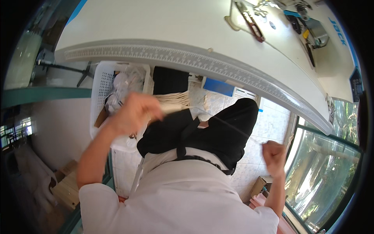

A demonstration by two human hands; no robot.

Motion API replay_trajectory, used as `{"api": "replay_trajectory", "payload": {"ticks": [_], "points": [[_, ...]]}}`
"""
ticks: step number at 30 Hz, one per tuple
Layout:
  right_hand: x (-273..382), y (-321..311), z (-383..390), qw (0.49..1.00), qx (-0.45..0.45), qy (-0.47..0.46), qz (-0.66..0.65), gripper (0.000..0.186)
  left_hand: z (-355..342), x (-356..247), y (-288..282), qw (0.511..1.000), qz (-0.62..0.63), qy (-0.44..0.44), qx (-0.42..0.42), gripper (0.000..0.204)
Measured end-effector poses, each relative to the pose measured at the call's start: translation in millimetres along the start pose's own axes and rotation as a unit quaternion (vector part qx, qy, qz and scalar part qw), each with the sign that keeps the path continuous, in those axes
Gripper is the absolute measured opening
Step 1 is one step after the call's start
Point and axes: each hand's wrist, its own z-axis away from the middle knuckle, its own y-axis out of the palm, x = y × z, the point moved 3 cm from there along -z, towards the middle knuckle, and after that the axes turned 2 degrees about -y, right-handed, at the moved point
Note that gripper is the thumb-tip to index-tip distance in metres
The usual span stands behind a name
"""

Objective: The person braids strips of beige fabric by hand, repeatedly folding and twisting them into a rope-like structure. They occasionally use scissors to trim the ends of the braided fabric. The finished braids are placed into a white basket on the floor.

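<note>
My left hand, smeared by motion, is closed at the left above my lap. Its fingers meet the end of a cream-coloured bundle, whose exact kind I cannot make out. Several pale cords lie beside the bundle over dark cloth. A thin thread runs taut from near the bundle, across my black trousers, towards my right side. There my right hand makes a fist at the thread's far end, well apart from the left; the grip itself is hidden by the fingers.
Ahead is a white sewing table with a ruler strip along its edge. Thread snips lie on it beside a sewing machine. A white basket of plastic bags stands left; a green-framed window is right.
</note>
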Motion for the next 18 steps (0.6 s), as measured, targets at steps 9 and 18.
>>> {"api": "replay_trajectory", "payload": {"ticks": [9,18], "points": [[43.9,-33.6,37.0,0.962,-0.158,-0.220,-0.023,0.030,2.9,-87.9,57.8,0.959,0.251,0.084,0.096,0.009],[32.9,-73.5,-90.7,0.860,-0.337,-0.181,0.338,0.022,-18.1,-60.6,85.1,0.833,0.542,-0.084,0.078,0.028]]}}
